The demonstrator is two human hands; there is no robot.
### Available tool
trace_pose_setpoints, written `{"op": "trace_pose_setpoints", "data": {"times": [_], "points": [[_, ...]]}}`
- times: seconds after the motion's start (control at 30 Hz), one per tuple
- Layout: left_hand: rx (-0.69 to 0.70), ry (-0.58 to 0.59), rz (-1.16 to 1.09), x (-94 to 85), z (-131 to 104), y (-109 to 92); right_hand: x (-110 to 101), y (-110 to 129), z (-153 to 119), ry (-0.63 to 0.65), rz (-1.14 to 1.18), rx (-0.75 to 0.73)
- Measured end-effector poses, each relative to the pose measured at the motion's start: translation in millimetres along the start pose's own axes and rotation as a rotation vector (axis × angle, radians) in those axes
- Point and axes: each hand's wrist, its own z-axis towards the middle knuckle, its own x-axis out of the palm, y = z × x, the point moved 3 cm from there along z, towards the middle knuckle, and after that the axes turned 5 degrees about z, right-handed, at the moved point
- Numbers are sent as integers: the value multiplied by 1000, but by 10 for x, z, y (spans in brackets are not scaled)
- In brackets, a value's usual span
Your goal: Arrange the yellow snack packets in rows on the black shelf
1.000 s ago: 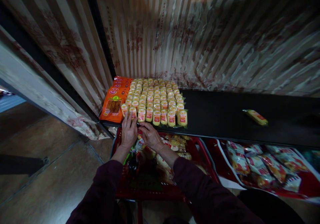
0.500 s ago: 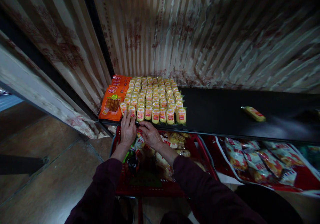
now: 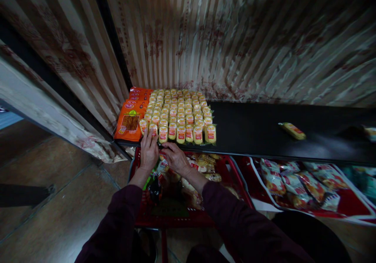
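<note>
Small wrapped yellow cakes with red-and-white labels stand in close rows at the left end of a black shelf. My left hand rests its outstretched fingers against the lower face of a front-row cake near the left end. Beside it, my right hand is at the shelf's front edge, just below the row. Its fingers point left and are loosely bent, their tips partly hidden; I see nothing held in it. Orange snack packets lie overlapped left of the cakes.
A single wrapped cake lies on the shelf to the right. Below my hands sits a red basket of mixed packaged food. Another red container at the right holds bagged snacks. A dark post and patterned curtain border the shelf.
The whole view has shifted slightly left as the camera moved. My hands keep nearly the same place at the front row, and the cakes look unmoved.
</note>
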Motion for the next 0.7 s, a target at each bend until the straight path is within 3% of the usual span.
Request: {"op": "trace_pose_setpoints", "data": {"times": [0.43, 0.7], "points": [[9, -36, 2, -58, 24, -13, 16, 43, -135, 33, 7, 0], [39, -76, -47, -142, 39, -103, -35, 59, -463, 22, 32, 59]]}}
